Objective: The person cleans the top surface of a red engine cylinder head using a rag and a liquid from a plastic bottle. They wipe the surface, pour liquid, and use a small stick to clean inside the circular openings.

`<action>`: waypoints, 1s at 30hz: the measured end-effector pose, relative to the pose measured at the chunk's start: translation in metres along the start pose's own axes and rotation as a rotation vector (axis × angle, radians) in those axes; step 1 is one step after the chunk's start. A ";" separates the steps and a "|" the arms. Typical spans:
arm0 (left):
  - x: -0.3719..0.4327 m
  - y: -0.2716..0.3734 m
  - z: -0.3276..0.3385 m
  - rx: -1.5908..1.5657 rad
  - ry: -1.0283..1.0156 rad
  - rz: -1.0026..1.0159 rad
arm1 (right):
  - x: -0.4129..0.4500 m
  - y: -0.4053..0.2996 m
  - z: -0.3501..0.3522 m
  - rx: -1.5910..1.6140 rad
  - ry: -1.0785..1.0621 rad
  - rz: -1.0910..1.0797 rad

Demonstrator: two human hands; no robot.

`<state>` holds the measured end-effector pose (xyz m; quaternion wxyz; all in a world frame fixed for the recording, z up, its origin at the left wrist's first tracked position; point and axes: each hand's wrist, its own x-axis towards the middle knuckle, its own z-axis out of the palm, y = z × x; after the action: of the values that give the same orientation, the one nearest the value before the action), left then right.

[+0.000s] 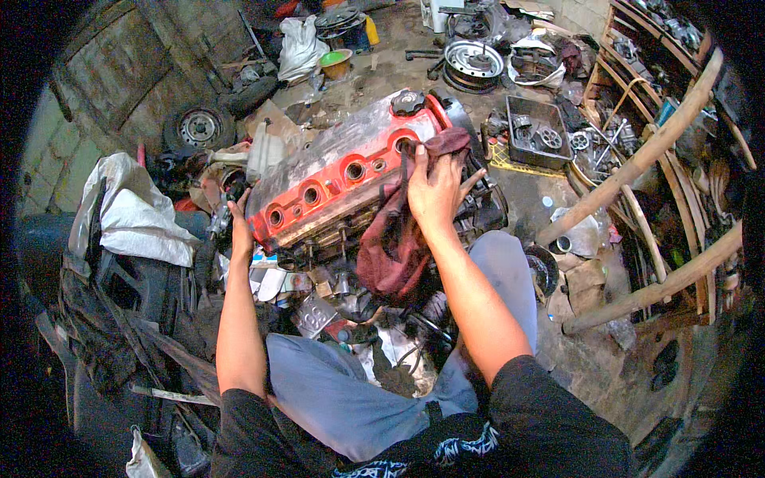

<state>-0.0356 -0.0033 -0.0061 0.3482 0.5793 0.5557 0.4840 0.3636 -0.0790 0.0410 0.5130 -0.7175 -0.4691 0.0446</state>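
Observation:
An engine with a red valve cover [334, 191] lies tilted across the space before me. Four round openings run along its near red side, the far right one partly covered. A black oil filler cap [409, 103] sits near its right end. My right hand [436, 188] presses a maroon cloth [397, 257] against the cover's right part, fingers spread; the cloth hangs down over the near side. At the cover's left end, my left hand [240, 227] rests against the edge, seen side-on, so its grip is partly hidden.
Loose parts and scraps [317, 313] litter the floor below the engine. To the right stand a black tray [538, 152] of metal parts and a rack with wooden poles [633, 149]. A steel wheel rim [473, 63] lies beyond; a white sack [146, 215] sits at left.

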 end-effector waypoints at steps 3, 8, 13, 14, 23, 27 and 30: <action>0.010 0.001 0.011 0.053 0.017 0.007 | -0.026 0.035 0.015 -0.123 0.005 -0.210; 0.011 -0.007 0.009 -0.066 0.052 -0.038 | -0.053 0.046 0.009 -0.136 -0.057 -0.453; 0.014 -0.004 0.017 -0.057 0.044 -0.005 | -0.001 0.051 -0.001 -0.168 0.024 -0.514; 0.014 -0.007 0.013 -0.069 0.062 -0.033 | 0.007 0.054 -0.004 -0.196 -0.061 -0.507; 0.006 -0.001 0.017 -0.028 0.081 -0.069 | -0.050 0.073 0.000 -0.278 -0.257 -0.582; 0.007 -0.003 0.009 -0.037 0.110 -0.079 | -0.029 0.064 0.002 -0.316 -0.096 -0.637; 0.002 -0.002 0.019 -0.051 0.151 -0.112 | 0.001 0.060 -0.014 -0.335 -0.172 -0.449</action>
<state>-0.0180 0.0020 -0.0131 0.3466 0.5003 0.5992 0.5201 0.4090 -0.0902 0.0011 0.3425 -0.6639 -0.6589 -0.0875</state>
